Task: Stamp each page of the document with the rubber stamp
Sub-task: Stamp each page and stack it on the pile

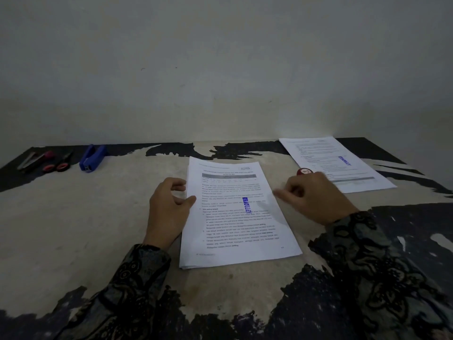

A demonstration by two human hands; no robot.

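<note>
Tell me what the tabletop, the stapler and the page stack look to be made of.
Tabletop: likely board or wood under a dark coating, worn off in ragged patches to a pale matt layer.
Stapler: blue body looks like smooth plastic; too far to be sure.
Page stack: thin white printed paper, matt, with layered edges at the near corner.

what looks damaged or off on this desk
The dark tabletop is badly worn: its black coating has peeled from most of the middle, leaving a pale bare patch with ragged edges. The white stamped top page of the stack lies slightly askew to the table edge. Nothing is spilled.
</note>
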